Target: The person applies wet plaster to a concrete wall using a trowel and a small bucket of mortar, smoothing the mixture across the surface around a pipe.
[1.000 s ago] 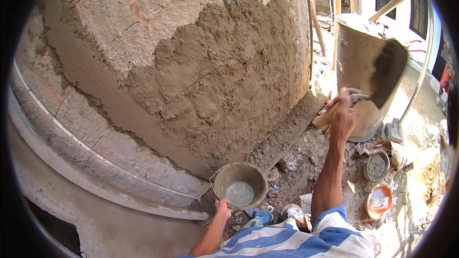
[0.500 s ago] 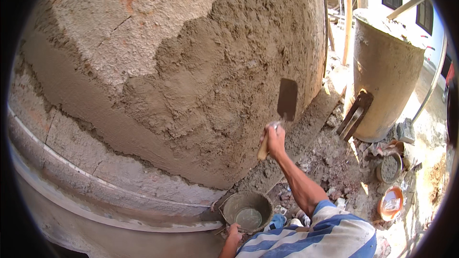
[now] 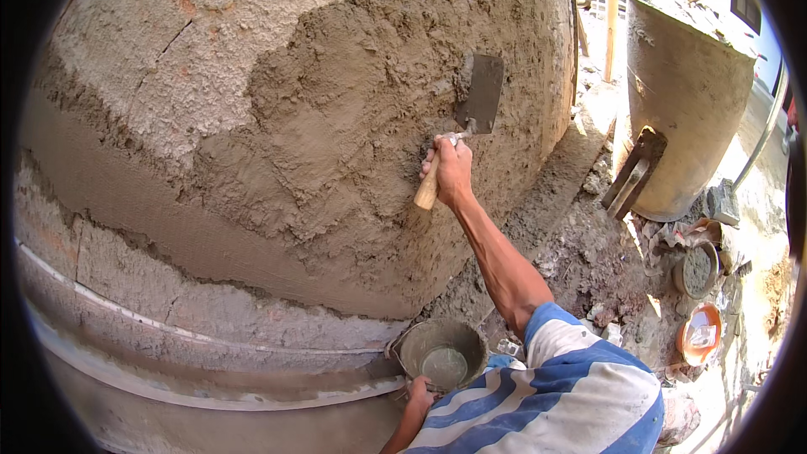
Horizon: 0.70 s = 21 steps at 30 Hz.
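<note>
My right hand (image 3: 450,166) is closed round the wooden handle of a trowel (image 3: 481,94). Its flat rectangular blade lies up against the wet mortar (image 3: 353,109) on the wall, with a lump of mortar at the blade's left edge. Down at the lower middle, my left hand (image 3: 419,393) grips the near rim of a bucket (image 3: 442,338). The bucket looks nearly used up, with a pale round bottom showing and grey smears on its sides. The left fingertips are partly hidden by the rim.
Bare rough wall (image 3: 210,42) shows at upper left, above a smoother mortar band. At right stands a tall drum (image 3: 689,101), a float (image 3: 636,172) leaning on it. Nearby are a small mortar bucket (image 3: 696,271), an orange container (image 3: 699,334) and rubble on the ground.
My right hand has moved up and left with the trowel, bringing the blade to the mortar higher on the wall. My left hand still holds the bucket. The view has shifted slightly.
</note>
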Tool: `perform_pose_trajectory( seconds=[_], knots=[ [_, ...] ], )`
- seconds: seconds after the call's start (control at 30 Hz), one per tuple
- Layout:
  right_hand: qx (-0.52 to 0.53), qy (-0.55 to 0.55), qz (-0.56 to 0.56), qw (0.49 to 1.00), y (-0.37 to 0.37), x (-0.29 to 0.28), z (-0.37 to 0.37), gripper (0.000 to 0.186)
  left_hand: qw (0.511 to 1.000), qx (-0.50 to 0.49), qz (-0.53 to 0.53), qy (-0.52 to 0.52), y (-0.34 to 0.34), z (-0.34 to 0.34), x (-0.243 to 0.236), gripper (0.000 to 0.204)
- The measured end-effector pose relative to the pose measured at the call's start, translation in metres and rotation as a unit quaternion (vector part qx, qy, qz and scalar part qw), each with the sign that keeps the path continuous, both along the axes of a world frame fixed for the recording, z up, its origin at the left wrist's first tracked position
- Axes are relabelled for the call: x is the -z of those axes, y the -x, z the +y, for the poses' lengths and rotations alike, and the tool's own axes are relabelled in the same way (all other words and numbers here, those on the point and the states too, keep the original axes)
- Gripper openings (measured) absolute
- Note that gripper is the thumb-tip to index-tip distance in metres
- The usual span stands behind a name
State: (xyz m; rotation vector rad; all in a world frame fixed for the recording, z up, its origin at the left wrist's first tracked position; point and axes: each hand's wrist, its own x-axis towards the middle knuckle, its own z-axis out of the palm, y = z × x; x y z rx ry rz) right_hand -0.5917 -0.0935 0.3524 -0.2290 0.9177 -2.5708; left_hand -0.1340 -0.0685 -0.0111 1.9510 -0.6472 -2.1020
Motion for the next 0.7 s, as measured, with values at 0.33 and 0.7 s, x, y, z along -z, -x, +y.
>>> perform_pose_trajectory(
  seconds=[0.33,0.7],
  knots=[
    [-0.100,0.049,0.014,0.994,-0.105,-0.037,-0.007,0.010,1.000,0.025,-0.003,-0.009,-0.009,0.029,0.009,0.045],
    [-0.469,0.399,-0.101,0.781,-0.119,-0.070,0.154,0.011,0.999,0.009,-0.012,-0.041,-0.009,0.044,0.019,0.040]
  ],
)
